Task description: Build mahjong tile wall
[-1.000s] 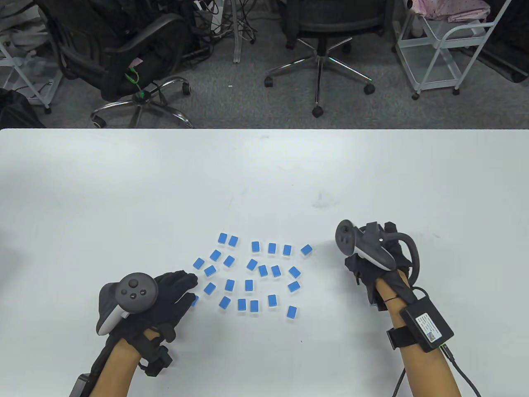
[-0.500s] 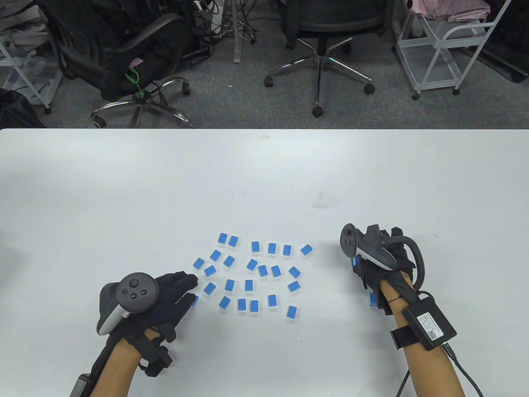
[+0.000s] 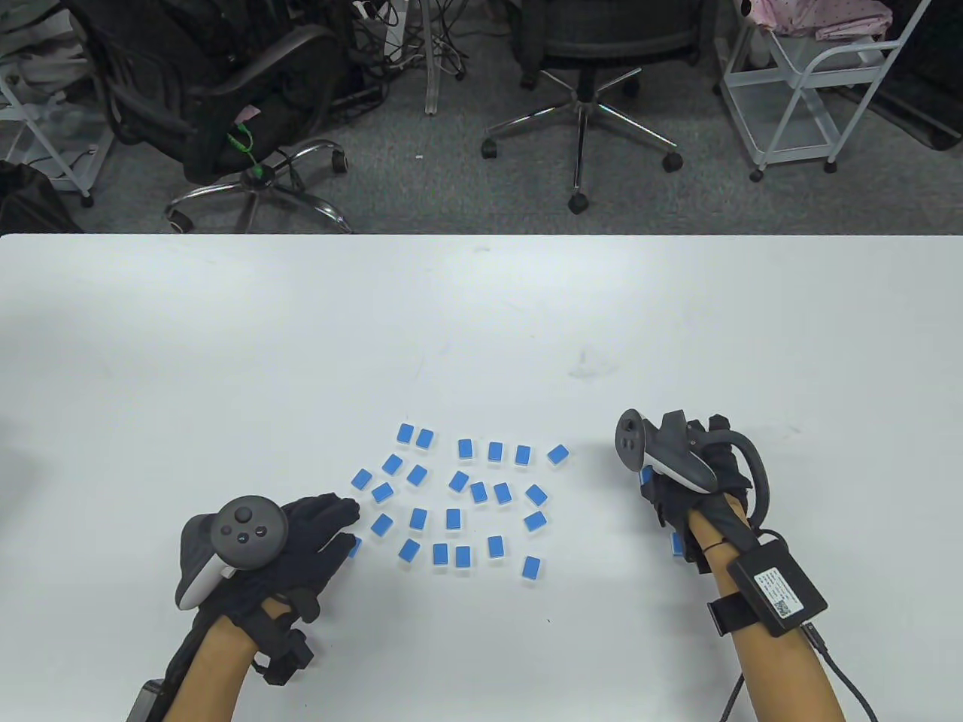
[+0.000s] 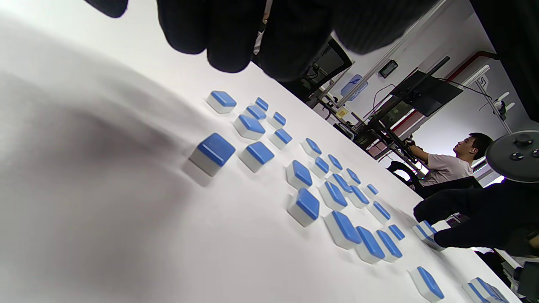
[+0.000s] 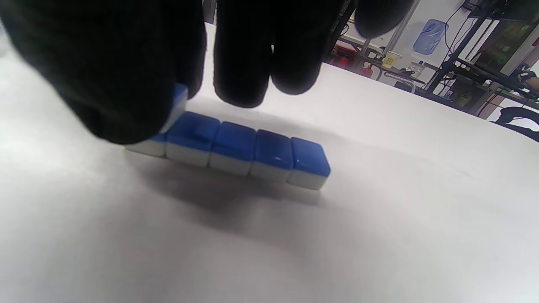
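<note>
Many blue-backed white mahjong tiles (image 3: 459, 496) lie scattered face down on the white table (image 3: 481, 323). My left hand (image 3: 342, 523) lies flat with fingers spread at the cluster's left edge, over one tile (image 3: 353, 547); its fingers (image 4: 236, 38) hang above the tiles (image 4: 294, 185). My right hand (image 3: 666, 492) is to the right of the cluster, over a short row of tiles (image 5: 252, 155) laid side by side. It pinches one tilted tile (image 5: 177, 105) at the row's left end. Tile edges (image 3: 645, 475) peek out beside that hand.
Office chairs (image 3: 579, 90) and a white cart (image 3: 805, 98) stand on the floor beyond the table's far edge. A faint smudge (image 3: 590, 365) marks the table. A cable runs from the box (image 3: 779, 590) strapped to my right forearm.
My right hand has shifted slightly right and toward me, uncovering blue tile edges at its left side and by the wrist. My left hand has not moved.
</note>
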